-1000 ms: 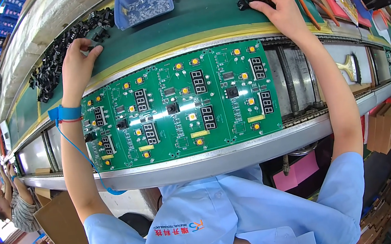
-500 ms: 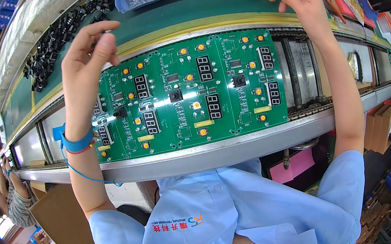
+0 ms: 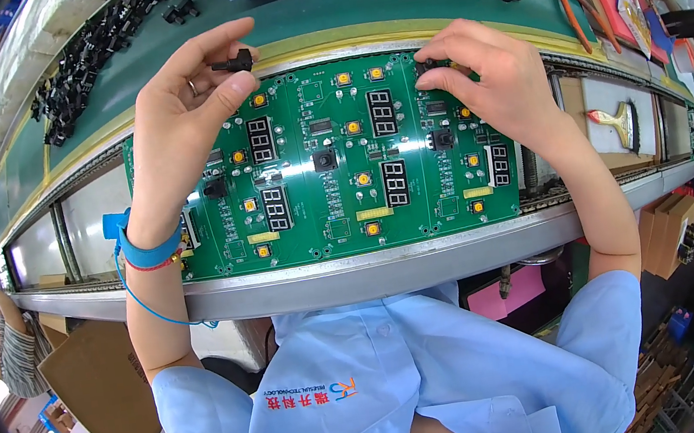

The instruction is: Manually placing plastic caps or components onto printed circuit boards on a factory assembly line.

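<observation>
Left hand (image 3: 177, 125) grip pinches a black component (image 3: 234, 60) (small, knobbed); right hand (image 3: 491, 79) presses another.

We have a single view, worn on our head, looking steeply down over our own chest and out across the bench (image 3: 354, 272). The wide fisheye lens bends the bench edge into an arc and darkens the corners. It sits close: the green circuit board (image 3: 332, 166) fills the middle, our forearms rising from the near edge toward the far side.
</observation>
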`<state>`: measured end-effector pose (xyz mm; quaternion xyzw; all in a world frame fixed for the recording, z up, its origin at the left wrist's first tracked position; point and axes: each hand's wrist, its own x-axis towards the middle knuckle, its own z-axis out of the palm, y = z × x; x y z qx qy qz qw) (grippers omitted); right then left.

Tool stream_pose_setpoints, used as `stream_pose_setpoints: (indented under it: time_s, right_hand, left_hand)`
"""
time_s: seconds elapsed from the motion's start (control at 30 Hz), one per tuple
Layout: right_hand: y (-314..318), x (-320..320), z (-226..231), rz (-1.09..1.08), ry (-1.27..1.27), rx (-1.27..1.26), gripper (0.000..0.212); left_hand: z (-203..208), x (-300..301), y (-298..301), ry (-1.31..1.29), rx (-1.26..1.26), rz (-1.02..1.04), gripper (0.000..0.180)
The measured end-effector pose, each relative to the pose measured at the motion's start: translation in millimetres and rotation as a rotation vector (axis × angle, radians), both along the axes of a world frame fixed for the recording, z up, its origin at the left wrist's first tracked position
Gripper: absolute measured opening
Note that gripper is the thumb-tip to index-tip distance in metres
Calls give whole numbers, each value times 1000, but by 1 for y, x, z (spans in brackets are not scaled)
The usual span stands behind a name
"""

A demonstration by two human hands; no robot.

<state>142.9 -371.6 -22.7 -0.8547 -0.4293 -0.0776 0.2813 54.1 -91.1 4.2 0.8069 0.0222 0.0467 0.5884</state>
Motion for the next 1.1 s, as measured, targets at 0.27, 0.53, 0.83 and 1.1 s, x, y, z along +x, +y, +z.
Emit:
stream_pose_setpoints:
  time_s: [0.27,0.53,0.83,1.1]
  right_hand:
    - [0,1,1,-44,111,-47,17]
    - [-12,36,17,-129,70,155,17]
    - [-33,76,-21,-244,6,16,26]
    - [-27,70,-9,-168,-146,40,21]
  left_hand:
    - [-5,-4,12,30,-37,-50,34]
    - [-12,-3,0,87,13,-42,29]
    - [-17,2,-19,-28,576,-75,24]
    - [-16,4,-23,-273,793,-155,21]
